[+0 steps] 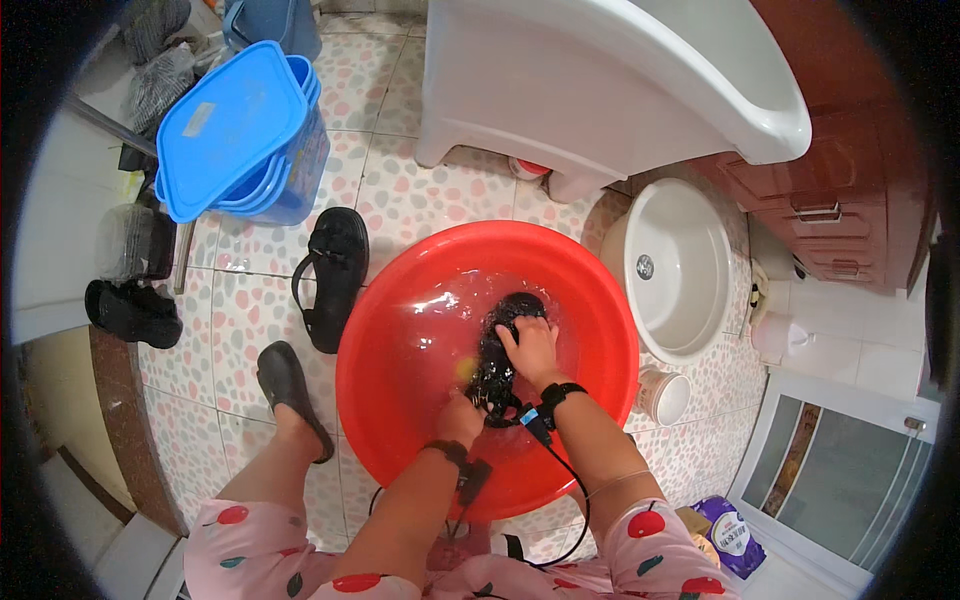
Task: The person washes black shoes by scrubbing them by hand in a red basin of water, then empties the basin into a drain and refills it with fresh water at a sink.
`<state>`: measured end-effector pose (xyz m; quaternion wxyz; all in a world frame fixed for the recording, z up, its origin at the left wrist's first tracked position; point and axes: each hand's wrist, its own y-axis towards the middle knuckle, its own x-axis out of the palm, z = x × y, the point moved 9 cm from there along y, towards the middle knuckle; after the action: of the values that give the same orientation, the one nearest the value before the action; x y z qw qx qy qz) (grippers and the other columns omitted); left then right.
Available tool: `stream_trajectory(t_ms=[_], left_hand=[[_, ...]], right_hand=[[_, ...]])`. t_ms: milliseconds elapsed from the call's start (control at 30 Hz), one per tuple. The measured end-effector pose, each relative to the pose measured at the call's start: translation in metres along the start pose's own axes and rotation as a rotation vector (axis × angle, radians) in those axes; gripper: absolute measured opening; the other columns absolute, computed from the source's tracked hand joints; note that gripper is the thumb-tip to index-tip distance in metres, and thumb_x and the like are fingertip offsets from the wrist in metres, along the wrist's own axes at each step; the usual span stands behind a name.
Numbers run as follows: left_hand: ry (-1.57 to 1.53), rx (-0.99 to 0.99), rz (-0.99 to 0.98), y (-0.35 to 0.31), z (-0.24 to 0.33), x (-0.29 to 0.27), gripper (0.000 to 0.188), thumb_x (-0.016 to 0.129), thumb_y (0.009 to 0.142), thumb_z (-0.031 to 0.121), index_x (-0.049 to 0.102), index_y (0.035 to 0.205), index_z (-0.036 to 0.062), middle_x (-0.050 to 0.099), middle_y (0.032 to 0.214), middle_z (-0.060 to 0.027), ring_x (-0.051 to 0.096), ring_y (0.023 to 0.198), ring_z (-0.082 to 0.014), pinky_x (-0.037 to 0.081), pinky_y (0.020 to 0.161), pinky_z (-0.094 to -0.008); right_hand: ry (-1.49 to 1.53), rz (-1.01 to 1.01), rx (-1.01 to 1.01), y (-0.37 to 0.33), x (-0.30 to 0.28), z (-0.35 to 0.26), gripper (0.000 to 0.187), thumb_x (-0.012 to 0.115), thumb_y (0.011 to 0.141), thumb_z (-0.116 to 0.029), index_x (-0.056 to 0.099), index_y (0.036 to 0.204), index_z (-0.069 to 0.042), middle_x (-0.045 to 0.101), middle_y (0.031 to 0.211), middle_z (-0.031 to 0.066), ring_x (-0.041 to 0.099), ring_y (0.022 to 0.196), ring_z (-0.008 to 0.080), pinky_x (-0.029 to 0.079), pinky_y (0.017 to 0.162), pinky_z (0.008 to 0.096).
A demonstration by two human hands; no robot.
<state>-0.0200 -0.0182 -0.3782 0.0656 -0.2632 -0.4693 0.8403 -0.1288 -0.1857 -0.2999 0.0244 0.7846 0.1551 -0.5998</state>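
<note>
A wet black sandal (492,365) lies partly in the water of a large red basin (375,400). My right hand (533,350) is closed over its upper part, with the fingers pressed on the dark surface. My left hand (462,420) grips its near end low in the water, where the fingers are partly hidden. A small blurred yellowish thing (466,369) shows in the water beside the sandal. On the tiles left of the basin rests another black sandal (338,270) with a strap.
Left stand a blue lidded bucket (235,140) and a black shoe (133,313). A white pedestal sink (560,80) rises at the back. Right of the basin are a white basin (690,270), a small tub (663,396) and a purple package (728,537). A cable (575,480) hangs near my right wrist.
</note>
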Motion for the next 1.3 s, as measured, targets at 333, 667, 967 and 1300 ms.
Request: stream_trajectory(t_ms=[333, 667, 967, 1300], left_hand=[[0.086, -0.007, -0.127, -0.007, 0.013, -0.005, 0.067, 0.067, 0.080, 0.036, 0.042, 0.119, -0.0116, 0.061, 0.102, -0.0284, 0.059, 0.101, -0.0383, 0.048, 0.083, -0.0420], [-0.065, 0.021, -0.111, 0.026, -0.025, 0.043, 0.043, 0.065, 0.079, 0.030, 0.056, 0.105, -0.0037, 0.063, 0.099, -0.0241, 0.061, 0.094, -0.0388, 0.049, 0.081, -0.0451], [-0.077, 0.089, -0.037, -0.005, 0.003, 0.032, 0.049, 0.069, 0.078, 0.032, 0.057, 0.104, -0.0064, 0.061, 0.103, -0.0272, 0.058, 0.100, -0.0399, 0.047, 0.081, -0.0457], [-0.174, -0.043, 0.115, -0.010, 0.011, -0.008, 0.088, 0.071, 0.073, 0.024, 0.014, 0.138, 0.0045, 0.056, 0.112, -0.0276, 0.058, 0.097, -0.0435, 0.049, 0.079, -0.0480]], right_hand=[[-0.031, -0.071, 0.114, 0.000, 0.020, -0.007, 0.030, 0.053, 0.089, -0.030, 0.058, 0.099, -0.003, 0.058, 0.108, 0.0179, 0.051, 0.103, 0.0328, 0.030, 0.094, 0.0566], [-0.084, -0.104, 0.085, -0.016, 0.030, -0.036, 0.081, 0.060, 0.081, -0.034, 0.020, 0.141, 0.004, 0.012, 0.148, 0.0281, 0.013, 0.137, 0.0431, 0.010, 0.109, 0.0571], [0.191, -0.280, -0.223, -0.037, -0.016, -0.056, 0.066, 0.058, 0.086, -0.024, 0.027, 0.143, -0.008, 0.011, 0.150, 0.0230, 0.016, 0.137, 0.0414, 0.014, 0.110, 0.0519], [0.431, -0.346, 0.191, -0.121, 0.019, -0.015, 0.073, 0.053, 0.090, -0.039, 0.018, 0.144, -0.004, 0.007, 0.147, 0.0324, 0.018, 0.134, 0.0477, 0.026, 0.107, 0.0443]])
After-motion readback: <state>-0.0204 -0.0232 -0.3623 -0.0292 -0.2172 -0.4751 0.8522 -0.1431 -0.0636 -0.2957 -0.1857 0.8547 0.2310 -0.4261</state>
